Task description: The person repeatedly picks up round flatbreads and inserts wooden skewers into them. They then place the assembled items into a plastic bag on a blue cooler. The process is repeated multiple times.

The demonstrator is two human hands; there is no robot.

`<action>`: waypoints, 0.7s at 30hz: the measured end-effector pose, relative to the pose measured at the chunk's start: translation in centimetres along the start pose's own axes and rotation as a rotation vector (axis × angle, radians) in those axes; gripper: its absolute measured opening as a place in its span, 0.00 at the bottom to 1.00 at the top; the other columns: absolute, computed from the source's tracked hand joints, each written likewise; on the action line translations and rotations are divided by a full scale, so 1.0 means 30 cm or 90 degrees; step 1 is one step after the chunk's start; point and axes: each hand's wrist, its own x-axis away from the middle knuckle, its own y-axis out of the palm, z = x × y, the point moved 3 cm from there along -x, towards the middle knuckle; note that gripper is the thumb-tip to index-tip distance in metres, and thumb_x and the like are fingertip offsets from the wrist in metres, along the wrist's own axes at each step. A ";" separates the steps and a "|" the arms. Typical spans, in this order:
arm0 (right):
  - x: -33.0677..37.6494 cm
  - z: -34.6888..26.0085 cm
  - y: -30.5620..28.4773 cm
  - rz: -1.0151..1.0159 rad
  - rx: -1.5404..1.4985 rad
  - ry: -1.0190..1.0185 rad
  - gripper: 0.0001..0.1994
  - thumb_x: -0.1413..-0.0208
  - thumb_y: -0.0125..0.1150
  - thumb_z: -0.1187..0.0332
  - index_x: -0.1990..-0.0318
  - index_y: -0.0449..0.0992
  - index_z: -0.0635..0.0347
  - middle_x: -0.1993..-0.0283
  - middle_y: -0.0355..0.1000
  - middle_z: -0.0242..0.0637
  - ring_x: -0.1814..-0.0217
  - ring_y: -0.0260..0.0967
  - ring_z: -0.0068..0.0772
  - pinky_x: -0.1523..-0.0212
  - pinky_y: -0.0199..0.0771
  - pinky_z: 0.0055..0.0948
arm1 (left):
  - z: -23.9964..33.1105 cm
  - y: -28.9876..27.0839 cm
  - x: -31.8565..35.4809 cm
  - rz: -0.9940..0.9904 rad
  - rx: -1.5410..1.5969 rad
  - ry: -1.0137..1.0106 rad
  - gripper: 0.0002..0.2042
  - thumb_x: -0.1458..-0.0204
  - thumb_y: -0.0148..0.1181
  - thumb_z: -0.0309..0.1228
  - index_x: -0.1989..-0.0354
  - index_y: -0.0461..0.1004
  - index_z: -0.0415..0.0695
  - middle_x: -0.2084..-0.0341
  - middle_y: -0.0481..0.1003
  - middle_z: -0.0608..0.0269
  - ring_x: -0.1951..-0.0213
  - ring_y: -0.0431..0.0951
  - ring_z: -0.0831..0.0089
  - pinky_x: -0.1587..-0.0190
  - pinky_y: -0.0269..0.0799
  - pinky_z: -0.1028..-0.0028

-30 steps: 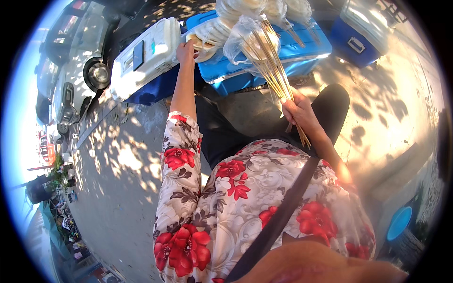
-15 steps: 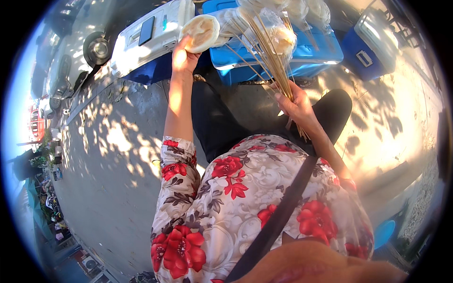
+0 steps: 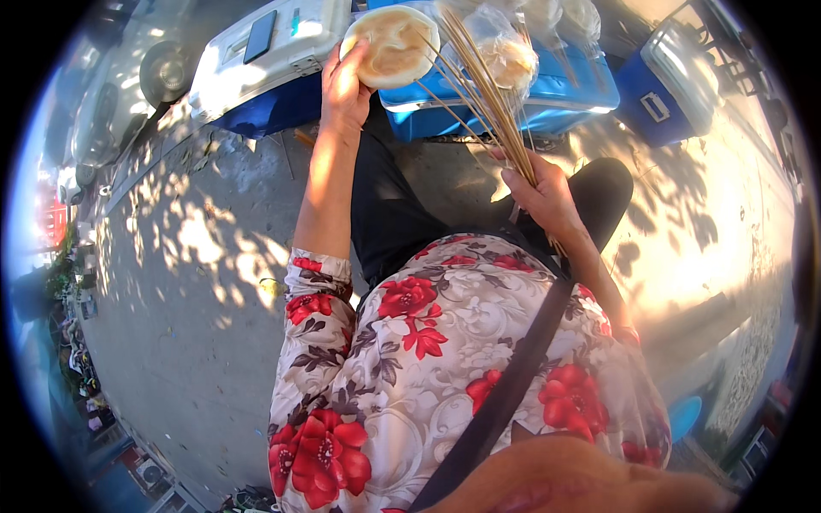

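Observation:
A round, pale flatbread (image 3: 395,53) with a browned top is in my left hand (image 3: 346,92), gripped at its left edge and held up over the near side of the blue cooler. My right hand (image 3: 540,192) is closed around a bundle of thin wooden skewers (image 3: 489,90), their upper ends fanning out up and to the left. One skewer tip reaches the flatbread's right edge; whether it pierces the bread I cannot tell. Just behind the skewers, a clear plastic bag with a flatbread (image 3: 511,64) rests on the blue cooler (image 3: 564,92).
On the left stands a white-lidded cooler (image 3: 218,81) with a phone (image 3: 260,37) on top. More bagged flatbreads (image 3: 580,21) sit at the back of the blue cooler. Another blue cooler with a white lid (image 3: 658,103) is at the right. A wheel (image 3: 167,73) shows at far left.
My left hand has brought the flatbread to the right, closer to the skewers, and its top now faces me more fully. My right hand keeps its hold, nearly in place.

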 end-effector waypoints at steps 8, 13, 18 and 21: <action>-0.034 0.042 0.015 0.026 0.028 -0.091 0.15 0.45 0.53 0.70 0.50 0.72 0.57 0.81 0.58 0.24 0.78 0.53 0.13 0.77 0.56 0.19 | -0.039 0.067 0.058 -0.012 -0.026 -0.036 0.18 0.48 0.56 0.29 0.49 0.65 0.40 0.58 0.72 0.61 0.56 0.75 0.70 0.59 0.76 0.71; -0.045 0.041 0.012 0.018 0.030 -0.087 0.15 0.45 0.53 0.69 0.50 0.72 0.58 0.80 0.58 0.24 0.78 0.53 0.14 0.76 0.57 0.19 | -0.067 0.096 0.099 -0.023 -0.061 -0.073 0.22 0.47 0.56 0.29 0.44 0.61 0.40 0.54 0.70 0.60 0.54 0.74 0.69 0.54 0.74 0.70; -0.070 0.044 0.020 0.010 0.011 -0.138 0.16 0.44 0.50 0.69 0.49 0.70 0.63 0.79 0.58 0.21 0.77 0.53 0.12 0.75 0.56 0.17 | -0.088 0.133 0.138 -0.051 -0.054 -0.080 0.21 0.46 0.56 0.30 0.45 0.62 0.40 0.55 0.71 0.62 0.55 0.74 0.73 0.56 0.74 0.74; -0.086 0.033 0.029 0.015 -0.010 -0.155 0.16 0.44 0.50 0.68 0.49 0.70 0.64 0.78 0.58 0.21 0.76 0.53 0.12 0.75 0.56 0.16 | -0.119 0.129 0.150 -0.075 -0.056 -0.077 0.21 0.46 0.57 0.31 0.45 0.62 0.42 0.56 0.72 0.63 0.56 0.74 0.75 0.60 0.75 0.76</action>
